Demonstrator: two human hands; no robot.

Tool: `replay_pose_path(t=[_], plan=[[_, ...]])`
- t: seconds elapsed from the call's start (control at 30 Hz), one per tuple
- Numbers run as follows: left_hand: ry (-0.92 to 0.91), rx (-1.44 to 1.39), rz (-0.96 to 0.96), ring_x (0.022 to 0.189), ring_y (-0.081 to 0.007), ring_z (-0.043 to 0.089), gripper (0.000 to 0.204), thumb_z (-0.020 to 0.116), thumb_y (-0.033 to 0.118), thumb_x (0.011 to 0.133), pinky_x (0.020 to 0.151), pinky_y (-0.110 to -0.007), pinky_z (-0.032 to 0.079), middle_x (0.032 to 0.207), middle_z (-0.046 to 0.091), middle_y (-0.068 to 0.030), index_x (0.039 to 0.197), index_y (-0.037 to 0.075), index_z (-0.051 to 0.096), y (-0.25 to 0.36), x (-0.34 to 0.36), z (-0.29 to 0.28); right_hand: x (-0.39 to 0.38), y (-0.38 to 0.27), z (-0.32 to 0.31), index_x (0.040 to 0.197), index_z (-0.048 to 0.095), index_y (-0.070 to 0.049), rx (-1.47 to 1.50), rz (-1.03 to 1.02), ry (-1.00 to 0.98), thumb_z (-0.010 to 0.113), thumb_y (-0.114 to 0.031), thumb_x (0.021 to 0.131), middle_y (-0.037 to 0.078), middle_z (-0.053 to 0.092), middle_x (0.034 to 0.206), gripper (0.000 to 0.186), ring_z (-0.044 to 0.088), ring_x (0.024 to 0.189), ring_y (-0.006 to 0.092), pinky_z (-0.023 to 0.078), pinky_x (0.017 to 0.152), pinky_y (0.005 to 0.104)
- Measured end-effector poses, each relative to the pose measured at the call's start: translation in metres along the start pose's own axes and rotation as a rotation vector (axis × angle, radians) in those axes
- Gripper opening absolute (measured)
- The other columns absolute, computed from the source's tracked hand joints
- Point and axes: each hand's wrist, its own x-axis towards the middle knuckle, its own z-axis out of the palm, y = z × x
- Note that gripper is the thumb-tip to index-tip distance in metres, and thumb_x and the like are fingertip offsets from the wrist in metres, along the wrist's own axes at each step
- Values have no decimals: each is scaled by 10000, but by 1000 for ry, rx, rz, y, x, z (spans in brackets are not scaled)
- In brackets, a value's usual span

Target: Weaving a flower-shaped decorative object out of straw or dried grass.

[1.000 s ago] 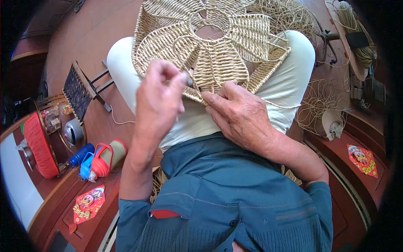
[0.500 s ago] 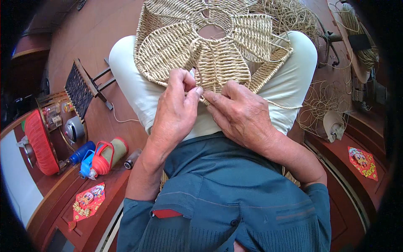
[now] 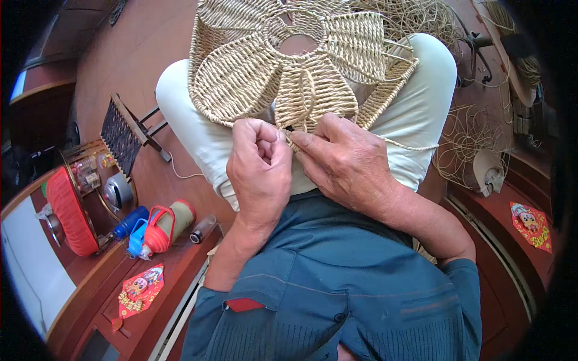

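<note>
A flower-shaped woven straw basket (image 3: pixel 232 78) with a round hole in its middle lies across my knees. At the near edge of its closest petal, my right hand (image 3: pixel 349 159) pinches the woven rim between thumb and fingers. Close beside it, my left hand (image 3: pixel 260 162) is closed, fingers curled and thumb pressed to them at the same rim; what they hold is hidden. A tiny dark spot shows between the fingertips. On that petal a loop of straw cord (image 3: pixel 309 93) stands up. One loose cord strand (image 3: pixel 409 145) sticks out rightward past my right hand.
Heaps of loose straw cord (image 3: pixel 415 24) lie at the far right, with more tangled cord (image 3: pixel 466 147) below. A low stool (image 3: pixel 123 135) stands left. Near it are a red-topped flask (image 3: pixel 165 225), a blue bottle (image 3: pixel 129 221) and a red-covered basin (image 3: pixel 71 210).
My left hand has drawn slightly down and turned, its fingers now curled more tightly. My right hand stays at the rim. The whole view has shifted slightly.
</note>
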Motion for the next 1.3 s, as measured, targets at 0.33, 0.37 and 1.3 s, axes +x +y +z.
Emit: replay_pose_path(t=[0.33,0.37,1.3], plan=[[-35,-737,-278,661,-68,596,248,704,-60,1014,541,-242,548,1125,681,-115,1118,35,501,2,-24,-5,-3,5,7,1133,752,-116,49,-15,67,744,-211,934,58,583,920,221,669,848,245,554,720,403],[-48,-878,-326,668,-80,616,274,702,-56,1019,536,-254,571,1155,674,-138,1164,25,485,0,-22,-10,-3,5,8,1133,752,-116,49,-16,67,744,-211,934,58,583,920,221,669,848,245,554,720,403],[438,-799,-484,525,-38,287,225,610,300,1150,585,-262,277,647,308,103,1167,83,670,-47,-14,-207,8,-10,27,1075,730,-132,1,-145,184,798,-136,869,32,585,933,217,627,843,224,519,737,391]])
